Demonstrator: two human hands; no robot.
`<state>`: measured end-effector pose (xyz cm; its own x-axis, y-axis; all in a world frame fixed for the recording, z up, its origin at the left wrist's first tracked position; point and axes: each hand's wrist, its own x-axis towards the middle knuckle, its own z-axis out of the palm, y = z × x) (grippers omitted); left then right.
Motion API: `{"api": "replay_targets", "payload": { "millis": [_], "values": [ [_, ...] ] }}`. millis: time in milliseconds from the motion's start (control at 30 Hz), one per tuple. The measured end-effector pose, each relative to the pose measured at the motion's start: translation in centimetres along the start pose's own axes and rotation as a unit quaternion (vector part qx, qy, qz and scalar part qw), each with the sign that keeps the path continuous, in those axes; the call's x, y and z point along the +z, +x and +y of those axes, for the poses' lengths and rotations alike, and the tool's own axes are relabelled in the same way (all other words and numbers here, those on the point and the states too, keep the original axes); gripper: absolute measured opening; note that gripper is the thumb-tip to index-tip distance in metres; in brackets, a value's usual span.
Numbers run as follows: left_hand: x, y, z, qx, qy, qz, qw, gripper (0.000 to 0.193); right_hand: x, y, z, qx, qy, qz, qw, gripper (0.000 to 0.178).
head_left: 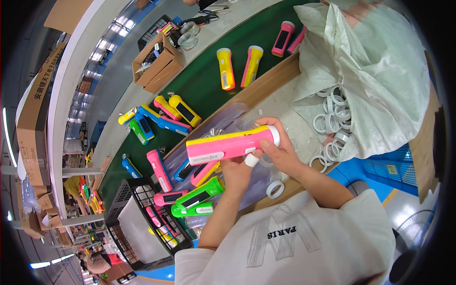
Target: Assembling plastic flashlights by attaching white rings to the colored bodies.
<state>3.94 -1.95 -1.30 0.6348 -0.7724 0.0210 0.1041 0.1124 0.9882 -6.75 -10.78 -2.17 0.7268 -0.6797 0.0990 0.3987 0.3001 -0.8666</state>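
Note:
A pink and yellow flashlight (225, 146) is held level in front of my chest, its white-rimmed head toward the right. Under its body, my left hand (239, 172) supports it, with a white wrap on one finger. My right hand (281, 148) is closed round the head end, thumb on the near side beside the white rim. A loose white ring (275, 189) lies by my right forearm. Left of my hands, several flashlights rest in a heap, among them a green one (199, 194) and a pink and blue one (159, 171).
On the green belt (209, 97) lie more coloured flashlights. A pale woven sack (370, 80) spills several white rings (338, 111) at the right. The black crate (124, 223) stands lower left, a cardboard box (159, 66) beyond the belt. A blue basket (392, 164) sits below the sack.

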Motion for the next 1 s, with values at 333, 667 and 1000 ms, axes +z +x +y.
{"api": "replay_targets", "payload": {
  "millis": [333,667,1000],
  "values": [
    [-7.5,-0.3,9.3,-0.007,0.282,-0.243,0.928,0.055,-0.9,0.3,-4.0,-0.063,-0.257,-0.080,0.961,0.038],
    [-6.6,-1.6,10.7,-0.140,0.134,-0.242,0.951,0.057,1.4,-0.8,-7.5,-0.466,-0.308,-0.136,0.818,0.030],
    [-6.8,-0.9,9.2,-0.316,-0.058,-0.174,0.931,0.054,1.0,1.1,-6.1,-0.329,-0.355,-0.081,0.871,0.021]
  ]
}}
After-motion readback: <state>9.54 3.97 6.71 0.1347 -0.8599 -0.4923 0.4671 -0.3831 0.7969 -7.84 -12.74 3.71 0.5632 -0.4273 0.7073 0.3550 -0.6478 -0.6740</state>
